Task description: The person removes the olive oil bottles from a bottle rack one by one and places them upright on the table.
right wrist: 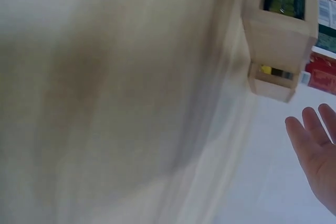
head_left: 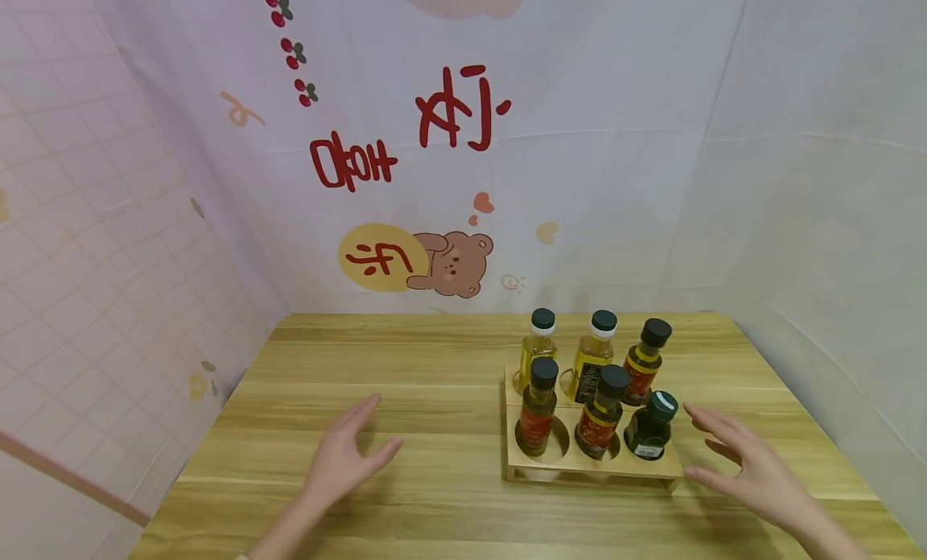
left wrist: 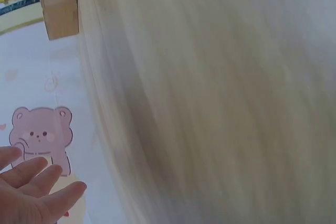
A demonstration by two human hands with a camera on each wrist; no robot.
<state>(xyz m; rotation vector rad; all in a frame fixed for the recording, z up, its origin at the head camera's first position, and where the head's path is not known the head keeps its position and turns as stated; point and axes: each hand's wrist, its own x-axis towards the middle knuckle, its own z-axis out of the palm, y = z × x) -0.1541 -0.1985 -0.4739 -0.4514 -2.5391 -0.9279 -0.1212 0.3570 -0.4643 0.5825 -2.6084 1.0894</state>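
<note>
A two-tier wooden rack (head_left: 594, 468) stands right of centre on the table, holding several capped bottles. Its lower front tier carries a red-labelled bottle (head_left: 537, 422), another red-labelled bottle (head_left: 598, 428) and a short dark green-capped jar (head_left: 647, 431). Behind them are two bottles of yellow oil, one of them a bottle with a black label (head_left: 591, 363), and a dark bottle with a red label (head_left: 640, 371). My right hand (head_left: 749, 471) is just right of the rack, fingers spread and holding nothing. Off to the rack's left, my left hand (head_left: 351, 455) hovers with thumb and fingers apart, also holding nothing.
The wood-grain table (head_left: 434, 512) reaches back to a white cloth backdrop (head_left: 615, 101) printed with red characters and a bear (head_left: 455, 264). White cloth also hangs along the left and right sides.
</note>
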